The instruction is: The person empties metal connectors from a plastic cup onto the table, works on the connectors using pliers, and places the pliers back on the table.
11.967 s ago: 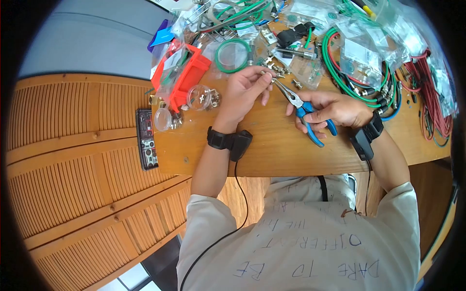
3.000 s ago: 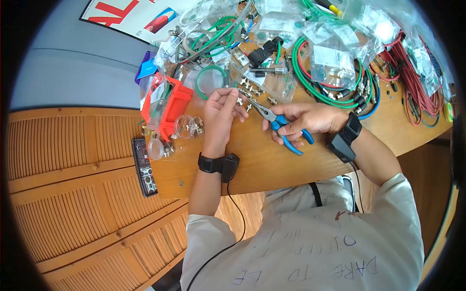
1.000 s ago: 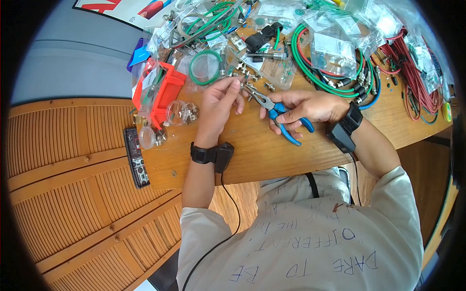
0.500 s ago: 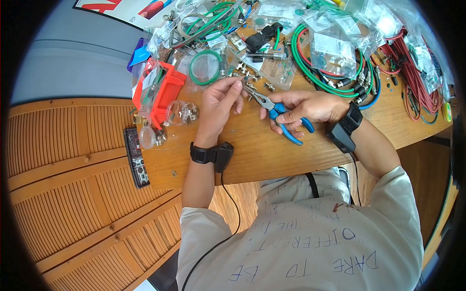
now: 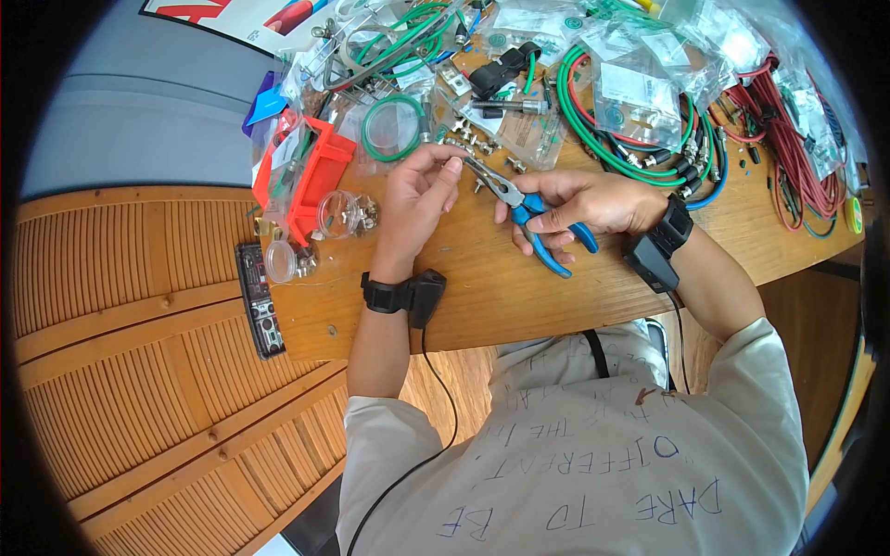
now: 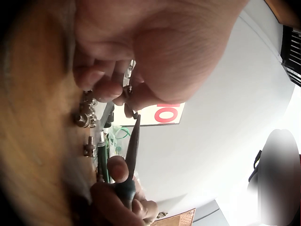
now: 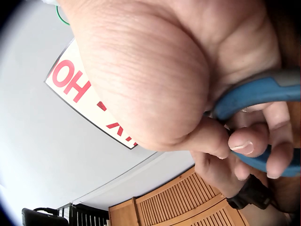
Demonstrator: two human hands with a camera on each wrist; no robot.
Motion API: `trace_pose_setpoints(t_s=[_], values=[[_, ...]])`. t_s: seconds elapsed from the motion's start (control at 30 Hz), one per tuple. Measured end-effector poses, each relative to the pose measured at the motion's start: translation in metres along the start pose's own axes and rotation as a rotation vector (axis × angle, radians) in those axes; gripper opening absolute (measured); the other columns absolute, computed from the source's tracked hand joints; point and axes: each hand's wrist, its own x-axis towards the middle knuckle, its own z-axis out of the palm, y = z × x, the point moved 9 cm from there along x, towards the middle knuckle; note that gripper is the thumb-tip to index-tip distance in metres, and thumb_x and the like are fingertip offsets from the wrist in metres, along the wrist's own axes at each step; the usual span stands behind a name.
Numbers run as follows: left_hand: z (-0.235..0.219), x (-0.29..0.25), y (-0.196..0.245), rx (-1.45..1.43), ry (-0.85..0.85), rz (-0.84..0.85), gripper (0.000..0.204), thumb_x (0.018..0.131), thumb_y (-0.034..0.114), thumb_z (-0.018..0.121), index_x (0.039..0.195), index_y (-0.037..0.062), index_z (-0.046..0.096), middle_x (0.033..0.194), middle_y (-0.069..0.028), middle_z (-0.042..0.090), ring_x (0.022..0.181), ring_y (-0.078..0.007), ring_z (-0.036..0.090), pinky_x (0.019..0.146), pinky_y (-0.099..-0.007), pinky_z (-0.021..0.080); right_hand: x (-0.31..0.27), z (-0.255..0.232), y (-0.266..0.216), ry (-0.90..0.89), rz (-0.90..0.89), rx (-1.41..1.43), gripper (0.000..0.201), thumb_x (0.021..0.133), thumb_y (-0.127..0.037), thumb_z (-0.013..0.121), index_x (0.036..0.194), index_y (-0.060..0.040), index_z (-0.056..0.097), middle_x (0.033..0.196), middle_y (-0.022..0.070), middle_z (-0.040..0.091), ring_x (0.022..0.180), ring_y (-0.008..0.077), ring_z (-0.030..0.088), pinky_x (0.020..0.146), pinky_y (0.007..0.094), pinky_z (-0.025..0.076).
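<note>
One pair of blue-handled pliers (image 5: 522, 206) sits gripped in the right hand (image 5: 586, 202). The left hand (image 5: 419, 193) pinches one small metal connector (image 5: 454, 158) at the plier tips. Bare counter (image 5: 519, 296) lies between both hands and the near edge.

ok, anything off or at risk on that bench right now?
One thing: the black handheld device lies at the table corner, half over the edge. Beside it a small clear jar lies tipped on its side, metal fittings still inside. Otherwise just clutter. The left hand pinches a small connector at the pliers tip.

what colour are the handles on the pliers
Blue handles on the metal needle-nose pliers; clearest in the head view.
</note>
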Motion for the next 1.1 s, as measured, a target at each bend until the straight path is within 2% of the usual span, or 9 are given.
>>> trace_pose_setpoints(t_s=[0.1,0.23,0.9,1.1], values=[[0.002,-0.0002,-0.0011,0.014,-0.01,-0.01,0.02,0.11,0.019,0.061,0.118,0.002,0.068,0.073,0.0055,0.051,0.063,-0.0049,0.045,0.055,-0.0221,0.032,-0.0002,0.0003,-0.0004,0.002,0.001,-0.004,0.033,0.107,-0.002,0.055,0.14,-0.0005,0.051,0.109,0.0139,0.067,0.069,0.0094,0.053,0.068,0.0267,0.051],[0.002,-0.0004,-0.0004,-0.061,-0.017,-0.01,0.018,0.108,0.016,0.064,0.116,0.0,0.067,0.076,0.0048,0.053,0.062,-0.004,0.045,0.055,-0.0212,0.034,0.0,-0.0001,0.0006,-0.01,0.003,-0.002,0.033,0.107,-0.002,0.055,0.14,-0.0008,0.052,0.109,0.0134,0.067,0.07,0.0096,0.054,0.068,0.0263,0.051],[0.006,-0.0008,-0.0017,-0.137,-0.077,-0.006,0.014,0.11,0.015,0.057,0.112,0.0018,0.064,0.074,0.0038,0.049,0.062,-0.0056,0.044,0.056,-0.0221,0.032,-0.002,0.0066,-0.0032,-0.027,0.024,-0.025,0.034,0.106,-0.002,0.055,0.14,-0.0004,0.052,0.113,0.0157,0.069,0.071,0.0094,0.054,0.07,0.027,0.052],[0.0058,0.0001,-0.0027,-0.124,-0.078,-0.002,0.014,0.11,0.014,0.057,0.112,0.0021,0.064,0.073,0.0041,0.048,0.062,-0.0055,0.043,0.055,-0.0224,0.032,-0.0025,0.0064,-0.0031,-0.016,0.035,-0.062,0.034,0.107,-0.004,0.056,0.14,-0.0006,0.052,0.108,0.0123,0.068,0.071,0.0106,0.058,0.069,0.027,0.052]])
